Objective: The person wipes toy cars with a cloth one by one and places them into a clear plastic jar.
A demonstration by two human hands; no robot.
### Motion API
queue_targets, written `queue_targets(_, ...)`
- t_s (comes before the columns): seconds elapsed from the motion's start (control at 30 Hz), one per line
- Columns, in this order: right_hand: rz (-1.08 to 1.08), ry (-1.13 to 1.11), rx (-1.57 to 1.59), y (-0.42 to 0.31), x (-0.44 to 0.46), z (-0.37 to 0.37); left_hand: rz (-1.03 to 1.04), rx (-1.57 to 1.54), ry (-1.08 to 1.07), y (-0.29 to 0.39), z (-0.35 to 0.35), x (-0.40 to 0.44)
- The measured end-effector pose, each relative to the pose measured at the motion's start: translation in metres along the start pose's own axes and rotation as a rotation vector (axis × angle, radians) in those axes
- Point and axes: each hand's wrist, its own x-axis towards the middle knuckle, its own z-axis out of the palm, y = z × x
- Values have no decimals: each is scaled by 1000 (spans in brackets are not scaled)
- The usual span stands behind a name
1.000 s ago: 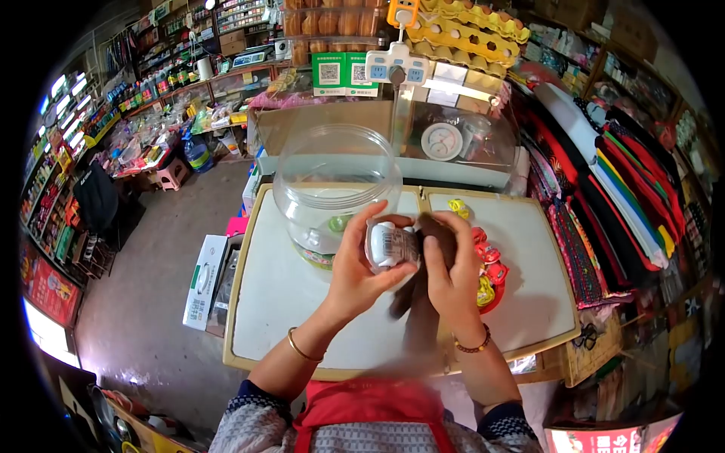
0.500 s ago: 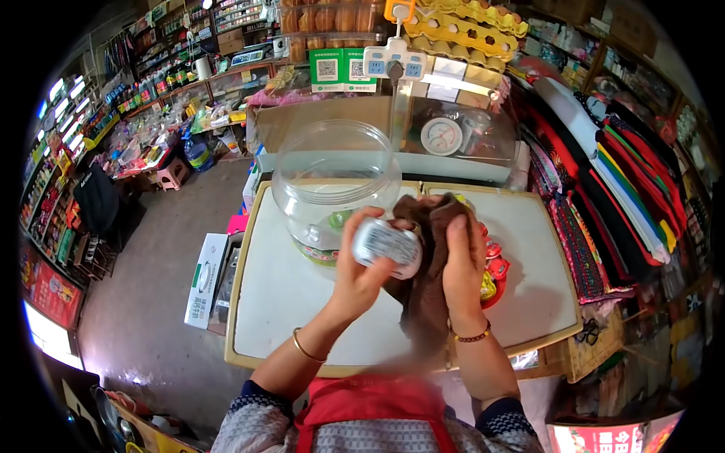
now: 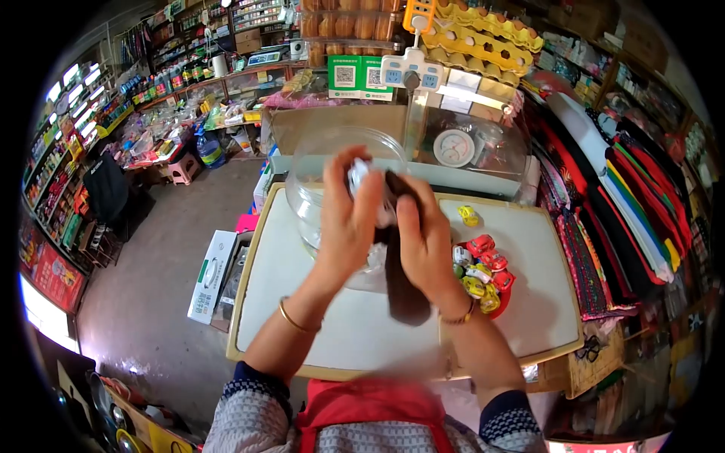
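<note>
My left hand (image 3: 349, 215) is closed round a small clear and white container (image 3: 359, 175), blurred by motion, at the front rim of a big clear plastic jar (image 3: 302, 198). Against the container's right side, my right hand (image 3: 424, 234) grips a brown cloth (image 3: 402, 283) that hangs down over the white tabletop (image 3: 347, 332). To the right lies a pile of small red, yellow and white toy cars (image 3: 483, 273), partly on a red dish. One yellow toy car (image 3: 468, 216) sits apart behind them.
Behind the table stand a glass case with a round dial (image 3: 454, 148), a power strip (image 3: 411, 70) and egg trays (image 3: 483, 38). Folded fabrics (image 3: 604, 189) are stacked at the right. A white box (image 3: 211, 275) is beside the table's left edge.
Both hands have moved up and away from me, over the jar's front rim, with the container and cloth. The container has tilted, and more of the toy car pile shows. The view has shifted slightly.
</note>
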Motion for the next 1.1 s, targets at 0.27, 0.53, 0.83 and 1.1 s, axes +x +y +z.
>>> queue_targets(0.27, 538, -99, 443, 41, 89, 26, -176, 95, -183, -55, -27, 80)
queue_targets(0.53, 476, -118, 537, 31, 68, -1, 135, 97, -175, -36, -3, 54)
queue_targets(0.83, 867, 484, 827, -2, -40, -113, 348, -13, -508, -8, 50, -33)
queue_targets(1.1, 972, 808, 485, 70, -198, -106, -91, 43, -866, -97, 104, -140)
